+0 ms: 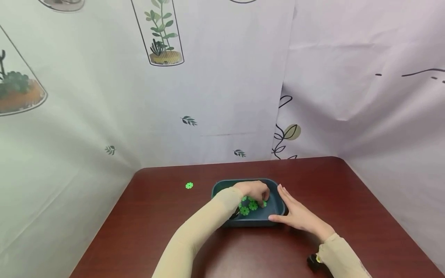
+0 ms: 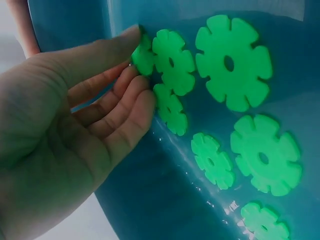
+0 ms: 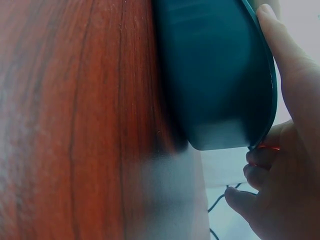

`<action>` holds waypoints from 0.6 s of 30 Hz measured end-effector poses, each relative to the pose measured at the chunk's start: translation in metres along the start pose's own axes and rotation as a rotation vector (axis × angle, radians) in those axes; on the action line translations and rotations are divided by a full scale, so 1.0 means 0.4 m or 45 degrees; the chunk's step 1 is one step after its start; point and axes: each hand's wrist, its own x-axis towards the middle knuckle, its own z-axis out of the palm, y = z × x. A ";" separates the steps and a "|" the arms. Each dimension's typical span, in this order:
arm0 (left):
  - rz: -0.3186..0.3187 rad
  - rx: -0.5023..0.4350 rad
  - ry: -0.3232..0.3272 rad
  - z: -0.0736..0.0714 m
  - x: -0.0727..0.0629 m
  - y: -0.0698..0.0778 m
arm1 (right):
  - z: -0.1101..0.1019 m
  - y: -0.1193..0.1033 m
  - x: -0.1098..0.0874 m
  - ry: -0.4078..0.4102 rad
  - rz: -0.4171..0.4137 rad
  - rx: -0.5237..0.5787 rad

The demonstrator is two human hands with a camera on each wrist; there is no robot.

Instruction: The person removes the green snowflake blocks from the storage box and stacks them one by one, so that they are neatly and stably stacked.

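Tray (image 1: 274, 206), one, dark blue-green, on a red-brown wooden table (image 1: 163, 220). Left hand (image 1: 255, 190), one, inside the tray, thumb and fingertips pinching a green notched disc (image 2: 144, 57). More green discs (image 2: 234, 62), several, each with a centre hole, lying in the tray beside it. Right hand (image 1: 299, 214), one, fingers extended, thumb spread, touching the tray's right end. Stray disc (image 1: 189, 185), one, green, on the table, left of the tray. Wall cloth (image 1: 226, 88), pale, plant-printed, behind.

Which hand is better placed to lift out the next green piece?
Left, I'd say: the left hand is inside the tray, thumb and fingertips at a green piece. The right hand is spread against the tray's right end.
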 end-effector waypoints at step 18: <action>0.113 0.037 0.035 -0.018 -0.035 -0.025 | -0.002 -0.007 0.005 -0.018 0.029 -0.014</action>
